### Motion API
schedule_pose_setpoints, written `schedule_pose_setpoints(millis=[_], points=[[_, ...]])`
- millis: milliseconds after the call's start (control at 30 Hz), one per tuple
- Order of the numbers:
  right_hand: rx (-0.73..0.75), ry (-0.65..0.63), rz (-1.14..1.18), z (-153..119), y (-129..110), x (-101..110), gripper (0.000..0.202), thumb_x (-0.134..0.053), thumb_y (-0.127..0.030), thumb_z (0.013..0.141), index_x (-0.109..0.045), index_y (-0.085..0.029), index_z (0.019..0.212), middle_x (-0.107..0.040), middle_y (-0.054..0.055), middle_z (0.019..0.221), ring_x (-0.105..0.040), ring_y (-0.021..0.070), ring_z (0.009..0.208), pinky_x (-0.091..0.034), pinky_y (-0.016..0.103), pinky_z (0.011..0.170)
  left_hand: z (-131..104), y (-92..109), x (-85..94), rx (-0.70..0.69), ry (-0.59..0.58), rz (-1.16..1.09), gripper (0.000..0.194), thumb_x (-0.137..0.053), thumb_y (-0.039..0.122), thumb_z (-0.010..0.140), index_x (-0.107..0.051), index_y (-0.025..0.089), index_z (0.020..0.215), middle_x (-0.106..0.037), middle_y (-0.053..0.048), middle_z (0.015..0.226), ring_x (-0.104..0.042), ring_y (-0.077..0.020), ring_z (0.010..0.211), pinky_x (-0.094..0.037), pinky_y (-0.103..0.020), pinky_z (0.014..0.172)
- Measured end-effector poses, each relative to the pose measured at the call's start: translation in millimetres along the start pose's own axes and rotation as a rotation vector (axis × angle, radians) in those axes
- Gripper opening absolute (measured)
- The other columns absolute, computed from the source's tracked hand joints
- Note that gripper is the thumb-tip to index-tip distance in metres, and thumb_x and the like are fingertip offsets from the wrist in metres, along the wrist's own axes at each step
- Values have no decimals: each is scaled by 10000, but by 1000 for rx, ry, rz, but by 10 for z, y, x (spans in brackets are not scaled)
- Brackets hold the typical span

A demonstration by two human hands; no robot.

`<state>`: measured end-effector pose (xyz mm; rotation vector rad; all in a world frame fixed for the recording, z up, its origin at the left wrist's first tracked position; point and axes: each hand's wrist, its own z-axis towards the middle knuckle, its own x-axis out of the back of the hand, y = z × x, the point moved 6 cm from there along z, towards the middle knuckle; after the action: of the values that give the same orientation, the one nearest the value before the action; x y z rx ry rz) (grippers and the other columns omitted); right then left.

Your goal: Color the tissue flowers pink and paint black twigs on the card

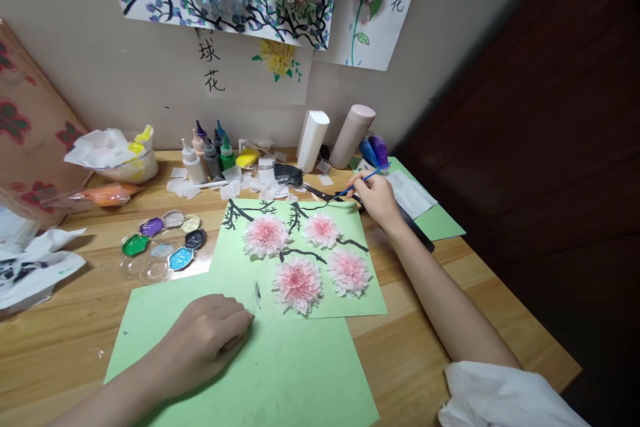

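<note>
In my right hand [377,197] is a thin blue paintbrush [346,192], pinched near the middle of its handle. Its tip meets a dark line along the top edge of a light green sheet [370,303]. That sheet carries several pink-and-white paper flowers [299,285] and black painted branches [303,253]. My left hand [213,333] rests curled on a larger green sheet [300,380] underneath, left of the flowers, with nothing visible in its fingers. A dark smudge [257,295] marks the paper just above it.
Left of the sheets sits a paint palette [135,245] with several colours. Behind are paint bottles [193,163], paper scraps [265,179], scissors [320,193], a white container [313,140] and a pinkish bottle [353,137]. A tissue-filled bowl [140,167] stands back left; flower artworks [225,20] hang on the wall.
</note>
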<state>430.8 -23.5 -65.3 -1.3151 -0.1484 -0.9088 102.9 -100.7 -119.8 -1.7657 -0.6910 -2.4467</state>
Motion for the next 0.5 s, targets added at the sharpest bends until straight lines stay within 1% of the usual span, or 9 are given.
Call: schedule_pose_setpoints(millis=[100,200,300,367,500], points=[[-18,-17,-38,0,12,-14,167,-448,-223,726,-597,-179,664,-628,-5,533,-573,137,535,-419,237,585,-2,3,1,-2,-2,6,253,-394,29,802,-318,178,611,-421,26,543,-306,-121,511,-204,-260,511],[-15,19,-50,1,6,33,164,-446,-225,732,-588,-180,664,-638,0,556,-587,141,562,-423,240,605,1,7,8,-2,3,11,253,-390,24,797,-326,177,607,-421,26,539,-308,-121,508,-207,-261,508],[18,44,-44,-7,-45,69,164,-443,-232,744,-585,-183,678,-638,-3,564,-604,147,598,-422,235,611,10,16,19,-6,8,12,252,-389,23,795,-332,178,605,-426,26,539,-311,-121,505,-212,-261,505],[29,26,-40,-14,-67,52,167,-439,-229,748,-584,-186,678,-639,-6,568,-603,145,599,-418,231,598,18,25,28,-8,6,12,250,-386,19,789,-336,180,606,-430,24,539,-313,-122,503,-214,-261,503],[-1,-8,-83,-28,-45,12,157,-452,-218,737,-585,-186,661,-633,-5,555,-592,153,588,-412,245,593,30,40,27,-7,-20,15,241,-369,6,777,-339,184,617,-439,21,539,-319,-129,503,-213,-263,504]])
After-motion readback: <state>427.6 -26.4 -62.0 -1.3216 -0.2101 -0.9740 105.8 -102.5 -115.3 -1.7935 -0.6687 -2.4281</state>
